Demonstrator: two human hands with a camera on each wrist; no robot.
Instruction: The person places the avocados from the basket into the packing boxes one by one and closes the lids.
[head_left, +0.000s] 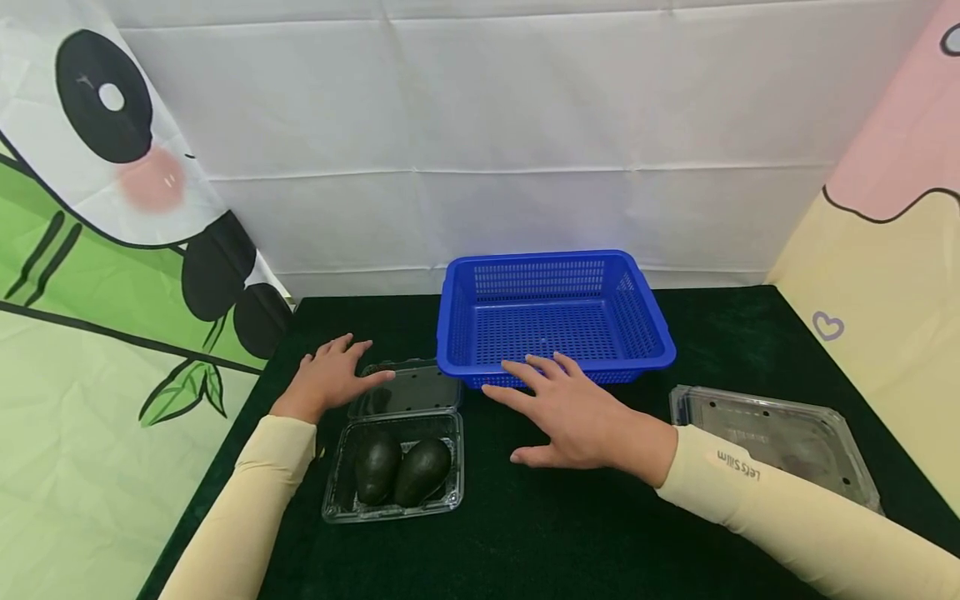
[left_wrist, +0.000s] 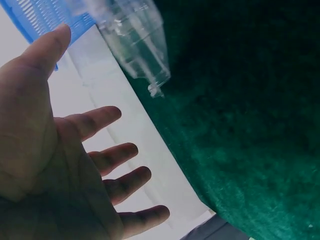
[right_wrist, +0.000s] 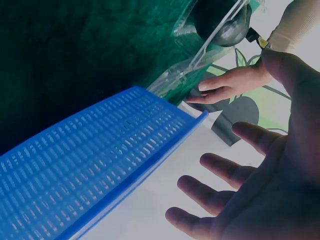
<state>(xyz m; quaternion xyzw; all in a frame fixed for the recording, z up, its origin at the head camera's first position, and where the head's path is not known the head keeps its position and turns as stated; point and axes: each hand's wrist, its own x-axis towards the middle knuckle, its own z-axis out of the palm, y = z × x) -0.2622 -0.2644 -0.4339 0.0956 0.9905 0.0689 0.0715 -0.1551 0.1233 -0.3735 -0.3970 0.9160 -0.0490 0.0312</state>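
Observation:
Two dark avocados [head_left: 401,471] lie side by side in the base of a clear plastic clamshell box [head_left: 393,517], whose lid [head_left: 416,392] is folded back toward the basket. My left hand [head_left: 326,379] hovers beside the lid's left side, fingers spread and holding nothing. My right hand [head_left: 573,417] is over the table just in front of the blue basket [head_left: 667,354], its fingers spread and nothing in them. In the right wrist view, an avocado [right_wrist: 235,30] shows in the box beyond the basket's wall.
A second clear plastic box [head_left: 780,433] lies at the right, partly hidden by my right sleeve. The dark green cloth [head_left: 525,542] covers the table. A white sheet [head_left: 525,125] hangs behind it, with printed cartoon sheets at both sides.

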